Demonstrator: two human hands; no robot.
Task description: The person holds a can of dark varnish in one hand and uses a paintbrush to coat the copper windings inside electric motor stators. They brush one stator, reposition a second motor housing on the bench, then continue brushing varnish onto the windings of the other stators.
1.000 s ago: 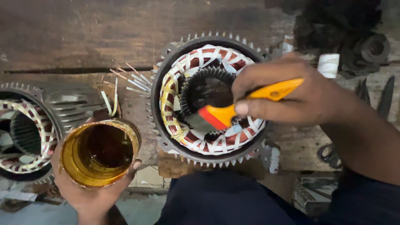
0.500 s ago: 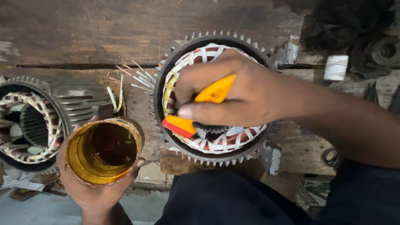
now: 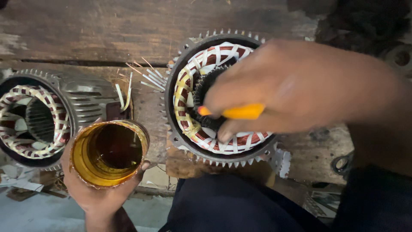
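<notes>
1. Since the earlier picture, the right hand point(image 3: 296, 92) has moved farther over the motor point(image 3: 214, 99), and the brush point(image 3: 238, 112) now lies flatter and points left into the middle hole.
2. The right fingers are closed tight around the yellow brush. Its bristles are hidden inside the motor ring, so it is hard to tell what they touch.
3. The left hand point(image 3: 96, 189) wraps around the can point(image 3: 107, 152) from below. The can is open and has dark, shiny liquid in it. It sits low and left of the motor, near the bench point(image 3: 86, 30) edge.
4. A second motor point(image 3: 36, 120) lies just left of the can.
5. The can looks a bit tipped. If it tips more, the liquid could spill.
6. The brush could drip, or push too hard and bend the thin copper wires point(image 3: 141, 75) that stick out.
</notes>
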